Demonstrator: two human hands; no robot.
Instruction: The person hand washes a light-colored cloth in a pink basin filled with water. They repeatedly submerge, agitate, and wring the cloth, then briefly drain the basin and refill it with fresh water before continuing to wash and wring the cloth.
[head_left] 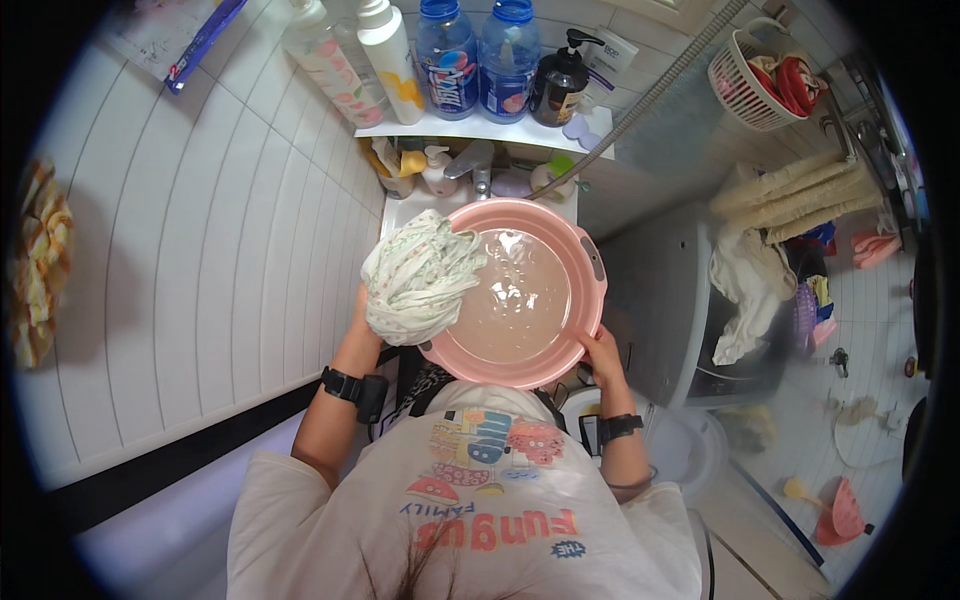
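Observation:
A bunched, pale green-white patterned cloth (420, 278) is held up at the left side of the pink plastic basin (588, 290). It overlaps the basin's left rim. My left hand (363, 312) supports the bundle from below and the left, its fingers mostly hidden behind the fabric. On the basin's lower right rim, my right hand (603, 357) is closed, thumb over the edge. Cloudy water (515, 310) with some bubbles lies in the basin, which sits over a white sink (400, 213) and reaches close to my body.
Behind the basin are a faucet (470, 160) and a white shelf (470, 130) bearing several bottles. A shower hose (640, 110) crosses at the upper right. To the right stands a grey washing machine (650, 300) with white cloth (745, 290) on it. A tiled wall (200, 200) borders the left.

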